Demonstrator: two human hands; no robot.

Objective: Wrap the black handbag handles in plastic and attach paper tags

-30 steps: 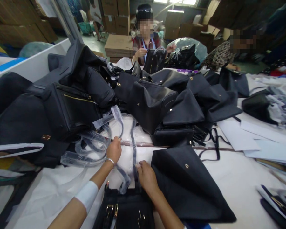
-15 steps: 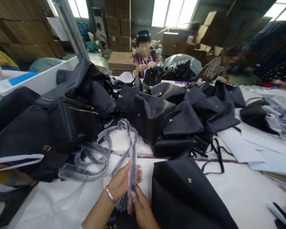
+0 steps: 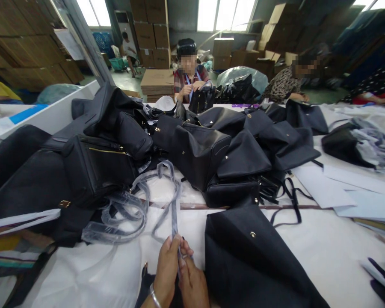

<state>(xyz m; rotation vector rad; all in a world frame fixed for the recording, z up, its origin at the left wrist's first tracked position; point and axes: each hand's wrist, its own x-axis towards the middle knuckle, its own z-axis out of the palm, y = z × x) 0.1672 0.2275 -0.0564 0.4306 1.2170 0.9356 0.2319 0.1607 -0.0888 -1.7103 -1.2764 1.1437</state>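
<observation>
Where left hand and right hand meet, near end of plastic-wrapped strap hidden; left closed on it, right curled, its hold unclear. Strap loops forward over white table. Black bag beneath wrists mostly covered, cut off at bottom edge.

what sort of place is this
Probably a bag workshop or packing room: black bags heaped on a pale worktable, plastic-wrapped straps in front of them, and cardboard boxes stacked behind.

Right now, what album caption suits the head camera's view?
Left hand and right hand together hold a plastic-wrapped strap before heaped black bags.
</observation>
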